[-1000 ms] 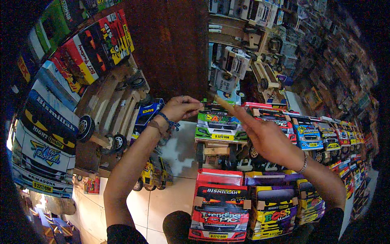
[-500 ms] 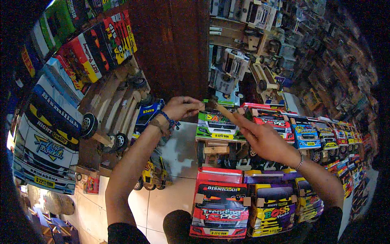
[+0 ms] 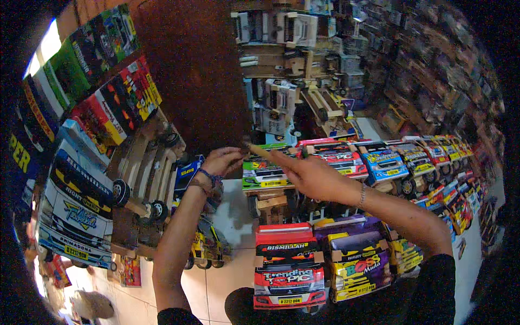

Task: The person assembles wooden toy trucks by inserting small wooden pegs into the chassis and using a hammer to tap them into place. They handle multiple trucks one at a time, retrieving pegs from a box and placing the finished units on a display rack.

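My right hand (image 3: 319,177) grips the pale wooden handle of a hammer (image 3: 260,151), whose small dark head points up and left. The head is over the far left corner of a green and yellow wooden toy truck (image 3: 266,176). Beside that corner, my left hand (image 3: 223,161) has its thumb and fingers pressed together; anything between them is too small to make out. Just right of the green truck stands a red and white toy truck (image 3: 338,162), partly behind my right hand.
Nearest me sit a red toy truck (image 3: 290,271) and a purple and yellow one (image 3: 360,271). More trucks run off right, including a blue one (image 3: 385,162). Large truck toys (image 3: 81,211) are stacked at left. A dark wooden panel (image 3: 187,81) rises behind my hands.
The view has shifted, and both hands now appear further left in it. The hammer remains in my right hand, its head close to my left fingers.
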`<move>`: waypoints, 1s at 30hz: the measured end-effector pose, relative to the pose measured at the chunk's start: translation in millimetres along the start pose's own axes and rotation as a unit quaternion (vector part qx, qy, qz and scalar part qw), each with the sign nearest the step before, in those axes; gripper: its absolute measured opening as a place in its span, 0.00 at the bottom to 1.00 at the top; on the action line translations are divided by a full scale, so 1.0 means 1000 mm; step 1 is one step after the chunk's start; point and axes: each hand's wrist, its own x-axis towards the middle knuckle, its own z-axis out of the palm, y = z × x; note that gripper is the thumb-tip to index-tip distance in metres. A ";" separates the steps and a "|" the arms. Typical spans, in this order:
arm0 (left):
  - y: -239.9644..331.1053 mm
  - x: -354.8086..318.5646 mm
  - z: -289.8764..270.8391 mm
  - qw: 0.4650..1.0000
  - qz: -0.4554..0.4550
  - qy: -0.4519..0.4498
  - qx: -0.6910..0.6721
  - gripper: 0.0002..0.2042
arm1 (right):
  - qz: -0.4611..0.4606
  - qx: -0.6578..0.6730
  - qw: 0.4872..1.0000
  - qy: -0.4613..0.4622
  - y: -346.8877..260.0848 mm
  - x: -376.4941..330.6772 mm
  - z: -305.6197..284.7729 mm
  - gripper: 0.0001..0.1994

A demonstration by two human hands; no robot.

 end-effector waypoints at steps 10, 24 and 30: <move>-0.001 0.009 -0.019 0.982 0.068 -0.051 0.166 0.22 | 0.017 -0.166 0.916 0.365 0.022 -0.206 -0.165 0.22; 0.035 0.000 -0.038 0.861 0.022 -0.061 0.504 0.26 | 0.814 -0.033 0.546 0.197 0.041 -0.736 0.101 0.26; 0.048 0.003 -0.040 0.911 0.011 -0.163 0.379 0.27 | 0.757 -0.138 0.589 0.248 0.041 -0.734 0.021 0.29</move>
